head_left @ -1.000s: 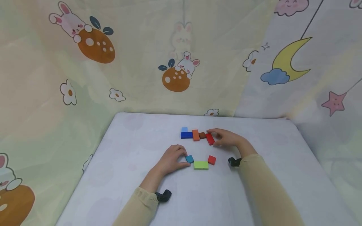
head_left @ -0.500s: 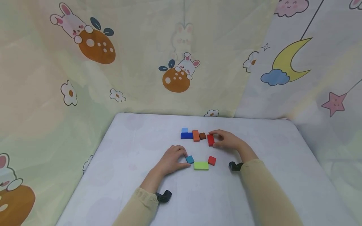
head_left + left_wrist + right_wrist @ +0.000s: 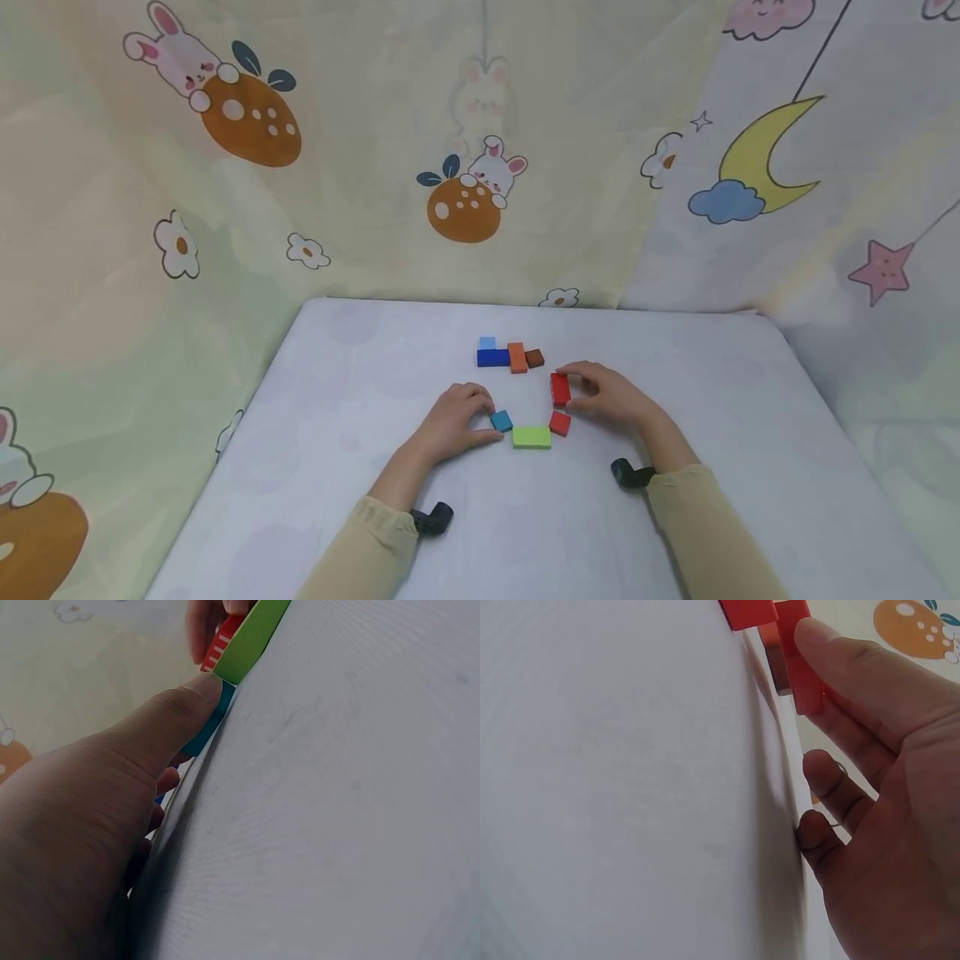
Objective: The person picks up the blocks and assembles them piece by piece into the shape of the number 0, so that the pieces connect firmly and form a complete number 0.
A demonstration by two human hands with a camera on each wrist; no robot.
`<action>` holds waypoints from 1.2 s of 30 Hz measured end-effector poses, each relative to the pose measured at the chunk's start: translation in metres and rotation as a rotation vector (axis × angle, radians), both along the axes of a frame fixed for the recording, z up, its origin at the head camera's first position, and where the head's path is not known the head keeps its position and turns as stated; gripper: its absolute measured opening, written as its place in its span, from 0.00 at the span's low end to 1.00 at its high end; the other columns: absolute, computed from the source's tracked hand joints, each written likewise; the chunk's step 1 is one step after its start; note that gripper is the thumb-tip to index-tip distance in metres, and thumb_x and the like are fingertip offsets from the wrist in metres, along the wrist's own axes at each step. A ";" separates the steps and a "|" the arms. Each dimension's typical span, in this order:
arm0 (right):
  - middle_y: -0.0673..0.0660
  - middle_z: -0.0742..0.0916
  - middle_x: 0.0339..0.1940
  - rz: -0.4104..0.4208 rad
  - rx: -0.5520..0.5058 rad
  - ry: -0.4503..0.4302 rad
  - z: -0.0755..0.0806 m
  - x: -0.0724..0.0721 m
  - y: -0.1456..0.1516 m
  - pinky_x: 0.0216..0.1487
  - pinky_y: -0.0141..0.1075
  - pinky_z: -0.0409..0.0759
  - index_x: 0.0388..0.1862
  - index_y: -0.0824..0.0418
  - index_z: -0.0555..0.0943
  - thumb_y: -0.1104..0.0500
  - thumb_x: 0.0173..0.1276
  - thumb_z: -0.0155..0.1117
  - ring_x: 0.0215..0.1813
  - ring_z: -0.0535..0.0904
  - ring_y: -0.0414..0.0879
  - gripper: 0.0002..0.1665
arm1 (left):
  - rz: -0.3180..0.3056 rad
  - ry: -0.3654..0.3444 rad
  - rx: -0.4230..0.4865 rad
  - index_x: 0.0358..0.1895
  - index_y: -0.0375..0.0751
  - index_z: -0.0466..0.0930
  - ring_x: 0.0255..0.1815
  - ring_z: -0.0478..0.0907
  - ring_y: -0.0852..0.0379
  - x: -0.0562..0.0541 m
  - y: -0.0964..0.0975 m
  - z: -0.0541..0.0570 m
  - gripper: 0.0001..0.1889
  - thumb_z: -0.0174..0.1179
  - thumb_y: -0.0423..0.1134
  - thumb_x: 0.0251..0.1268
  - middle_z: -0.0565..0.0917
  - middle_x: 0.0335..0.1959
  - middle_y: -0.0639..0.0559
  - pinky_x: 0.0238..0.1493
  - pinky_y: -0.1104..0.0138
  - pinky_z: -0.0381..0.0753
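In the head view my right hand (image 3: 611,396) pinches a long red block (image 3: 560,389) between thumb and fingers. That block is just behind a small red cube (image 3: 559,423), and the thumb presses its face in the right wrist view. My left hand (image 3: 453,421) rests at the left with thumb and forefinger around a small teal block (image 3: 501,421). The left wrist view has the thumb against the teal block (image 3: 210,724), its fingers mostly hidden behind. Between the teal block and the red cube lies a light green block (image 3: 532,437), forming a shallow curve with them.
Farther back on the white table (image 3: 360,500) lie a light blue cube (image 3: 487,342), a dark blue block (image 3: 492,358), an orange block (image 3: 517,357) and a brown cube (image 3: 535,357). A patterned cloth (image 3: 375,150) hangs behind the table.
My right hand has drawn the long red block away from the brown cube, toward me, and turned it straighter, up to the small red cube. The left hand stays in place.
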State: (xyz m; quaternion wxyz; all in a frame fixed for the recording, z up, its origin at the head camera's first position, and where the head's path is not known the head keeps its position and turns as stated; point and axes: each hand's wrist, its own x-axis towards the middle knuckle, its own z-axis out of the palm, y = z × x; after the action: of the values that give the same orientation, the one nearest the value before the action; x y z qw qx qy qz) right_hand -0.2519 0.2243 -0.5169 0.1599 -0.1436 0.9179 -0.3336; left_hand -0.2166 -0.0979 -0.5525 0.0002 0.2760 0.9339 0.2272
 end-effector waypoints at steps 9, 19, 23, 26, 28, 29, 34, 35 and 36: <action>0.50 0.76 0.68 -0.030 0.000 -0.001 -0.009 0.005 0.001 0.64 0.54 0.76 0.66 0.35 0.73 0.44 0.59 0.74 0.68 0.70 0.53 0.36 | -0.007 -0.008 0.000 0.43 0.59 0.80 0.56 0.71 0.58 -0.001 0.000 -0.002 0.20 0.65 0.66 0.56 0.77 0.56 0.60 0.62 0.61 0.72; 0.50 0.76 0.67 -0.009 0.003 0.038 -0.007 0.009 0.000 0.63 0.53 0.77 0.66 0.36 0.74 0.45 0.59 0.74 0.68 0.70 0.52 0.36 | -0.009 0.002 0.000 0.42 0.59 0.80 0.56 0.71 0.58 -0.002 0.001 0.000 0.20 0.66 0.66 0.56 0.77 0.56 0.60 0.61 0.62 0.72; 0.50 0.76 0.67 -0.007 0.003 0.038 -0.007 0.009 -0.001 0.63 0.53 0.77 0.66 0.36 0.74 0.47 0.59 0.74 0.69 0.70 0.52 0.35 | -0.009 0.010 0.006 0.42 0.58 0.80 0.55 0.71 0.57 -0.001 0.000 0.001 0.19 0.66 0.65 0.56 0.78 0.55 0.60 0.61 0.61 0.72; 0.50 0.76 0.68 -0.004 0.000 0.038 -0.008 0.009 -0.001 0.63 0.53 0.77 0.66 0.36 0.73 0.47 0.59 0.74 0.69 0.69 0.52 0.35 | -0.006 0.014 0.005 0.42 0.58 0.80 0.55 0.71 0.57 0.000 0.000 0.002 0.19 0.66 0.65 0.56 0.77 0.55 0.60 0.61 0.61 0.73; 0.50 0.76 0.68 -0.002 -0.003 0.037 -0.008 0.008 -0.001 0.63 0.53 0.77 0.66 0.36 0.73 0.47 0.59 0.74 0.69 0.69 0.52 0.36 | -0.004 0.013 0.009 0.42 0.58 0.80 0.55 0.71 0.57 0.000 0.000 0.002 0.19 0.66 0.65 0.56 0.78 0.55 0.60 0.61 0.61 0.73; 0.50 0.76 0.68 -0.001 -0.005 0.036 -0.008 0.008 -0.001 0.63 0.53 0.77 0.67 0.36 0.73 0.46 0.59 0.74 0.69 0.69 0.52 0.36 | -0.003 0.010 0.010 0.42 0.58 0.80 0.56 0.71 0.57 0.000 -0.001 0.002 0.20 0.66 0.65 0.56 0.78 0.55 0.60 0.61 0.61 0.73; 0.51 0.75 0.69 0.003 -0.012 0.023 -0.009 0.008 0.001 0.64 0.54 0.76 0.68 0.37 0.72 0.44 0.59 0.74 0.70 0.69 0.53 0.38 | 0.000 -0.003 0.010 0.42 0.59 0.80 0.56 0.71 0.57 0.000 -0.001 0.001 0.20 0.65 0.66 0.56 0.77 0.55 0.60 0.62 0.61 0.72; 0.51 0.75 0.69 0.006 -0.017 0.023 -0.010 0.008 0.001 0.64 0.54 0.76 0.69 0.38 0.72 0.43 0.59 0.73 0.70 0.69 0.53 0.38 | 0.000 -0.006 0.009 0.42 0.59 0.80 0.56 0.71 0.57 0.000 -0.001 0.000 0.20 0.65 0.66 0.56 0.77 0.56 0.60 0.62 0.62 0.72; 0.52 0.75 0.70 0.005 -0.022 0.023 -0.010 0.009 0.001 0.65 0.55 0.75 0.69 0.39 0.72 0.43 0.60 0.73 0.70 0.69 0.53 0.37 | 0.000 -0.007 0.008 0.42 0.59 0.80 0.56 0.71 0.58 0.000 -0.001 0.000 0.20 0.65 0.66 0.56 0.77 0.56 0.60 0.62 0.62 0.72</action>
State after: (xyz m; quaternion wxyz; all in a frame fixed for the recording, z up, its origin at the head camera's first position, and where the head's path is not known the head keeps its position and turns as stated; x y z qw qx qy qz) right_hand -0.2433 0.2257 -0.5268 0.1485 -0.1517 0.9156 -0.3416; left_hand -0.2171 -0.0993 -0.5527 0.0024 0.2752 0.9329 0.2321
